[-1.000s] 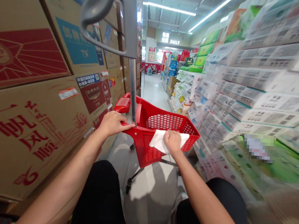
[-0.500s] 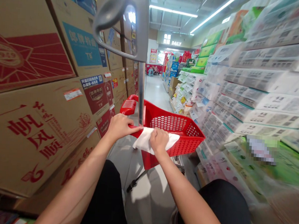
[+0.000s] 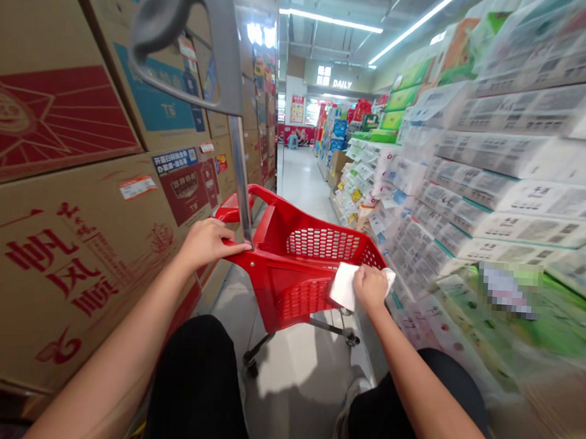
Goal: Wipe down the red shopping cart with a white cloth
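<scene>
A red plastic shopping basket cart [image 3: 259, 290] with a perforated body stands between my knees. Its metal pole [image 3: 240, 176] rises to a grey loop handle [image 3: 222, 49] at upper left, tilted a little left. My left hand [image 3: 209, 244] grips the red rim beside the foot of the pole, fingers closed around it. My right hand [image 3: 371, 287] is closed on a white cloth or wipe [image 3: 343, 285], pressed against the upper rim near the basket's right end. The cloth sticks out on both sides of the fist.
Stacked cardboard boxes [image 3: 73, 246] wall the left side. Piled white tissue packs [image 3: 517, 193] and green packs [image 3: 554, 328] line the right. The tiled aisle floor [image 3: 303, 174] runs ahead to a blue stool [image 3: 292, 141]. Cart casters [image 3: 251, 363] rest on the floor.
My right hand and the white cloth have slid right along the rim to the basket's end. The pole and handle have tilted left, and my left hand has shifted left with the cart.
</scene>
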A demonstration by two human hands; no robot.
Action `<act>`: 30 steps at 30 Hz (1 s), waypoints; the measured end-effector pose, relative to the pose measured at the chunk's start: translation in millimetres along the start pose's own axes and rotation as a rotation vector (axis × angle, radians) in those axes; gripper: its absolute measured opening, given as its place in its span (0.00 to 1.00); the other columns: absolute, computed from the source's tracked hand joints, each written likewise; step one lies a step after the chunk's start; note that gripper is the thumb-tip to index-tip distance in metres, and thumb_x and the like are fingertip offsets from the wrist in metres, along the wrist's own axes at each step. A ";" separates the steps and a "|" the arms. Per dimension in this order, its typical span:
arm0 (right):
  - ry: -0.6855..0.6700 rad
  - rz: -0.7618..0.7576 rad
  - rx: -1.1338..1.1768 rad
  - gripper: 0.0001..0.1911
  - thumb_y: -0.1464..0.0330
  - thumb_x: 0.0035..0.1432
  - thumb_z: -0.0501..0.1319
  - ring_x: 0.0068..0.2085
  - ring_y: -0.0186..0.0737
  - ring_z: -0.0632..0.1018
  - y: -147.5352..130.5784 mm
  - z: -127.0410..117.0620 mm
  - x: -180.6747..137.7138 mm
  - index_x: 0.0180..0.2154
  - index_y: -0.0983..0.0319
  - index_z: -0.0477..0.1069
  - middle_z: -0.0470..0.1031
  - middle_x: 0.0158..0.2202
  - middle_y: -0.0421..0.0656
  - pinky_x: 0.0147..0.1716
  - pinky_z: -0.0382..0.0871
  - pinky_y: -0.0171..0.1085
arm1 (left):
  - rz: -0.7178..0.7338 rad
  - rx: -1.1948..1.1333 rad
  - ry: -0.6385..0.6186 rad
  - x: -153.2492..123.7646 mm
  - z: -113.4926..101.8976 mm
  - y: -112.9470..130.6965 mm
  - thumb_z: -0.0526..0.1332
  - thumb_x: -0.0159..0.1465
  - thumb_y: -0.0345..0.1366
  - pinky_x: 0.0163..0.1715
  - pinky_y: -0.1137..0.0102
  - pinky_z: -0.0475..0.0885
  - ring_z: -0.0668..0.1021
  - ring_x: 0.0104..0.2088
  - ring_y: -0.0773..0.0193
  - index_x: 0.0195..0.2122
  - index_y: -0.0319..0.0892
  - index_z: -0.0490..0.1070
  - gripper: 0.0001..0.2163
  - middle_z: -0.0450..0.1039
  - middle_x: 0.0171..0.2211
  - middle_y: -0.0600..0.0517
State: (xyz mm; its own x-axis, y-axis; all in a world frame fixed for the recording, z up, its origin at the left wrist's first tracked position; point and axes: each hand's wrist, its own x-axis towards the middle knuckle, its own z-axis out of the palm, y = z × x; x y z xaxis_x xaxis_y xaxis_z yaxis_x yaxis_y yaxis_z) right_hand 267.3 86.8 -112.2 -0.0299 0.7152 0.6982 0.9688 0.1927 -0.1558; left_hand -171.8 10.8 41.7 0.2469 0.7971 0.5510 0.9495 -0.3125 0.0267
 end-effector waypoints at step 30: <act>0.048 -0.074 0.256 0.17 0.68 0.68 0.48 0.31 0.40 0.71 -164.5 -15.4 7.4 0.29 0.61 0.70 0.75 0.28 0.44 0.37 0.52 0.39 | 0.016 0.070 0.111 5.1 21.6 43.3 0.53 0.63 0.61 0.32 0.67 0.59 0.72 0.28 0.62 0.22 0.44 0.79 0.28 0.70 0.20 0.49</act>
State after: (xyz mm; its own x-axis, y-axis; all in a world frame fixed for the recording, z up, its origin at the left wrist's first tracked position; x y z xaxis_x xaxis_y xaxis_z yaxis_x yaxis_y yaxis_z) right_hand 111.5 50.1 -70.7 -0.0810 0.6615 0.7456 0.8704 0.4114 -0.2705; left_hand -125.3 12.5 27.7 0.2432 0.7289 0.6399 0.9577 -0.2849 -0.0395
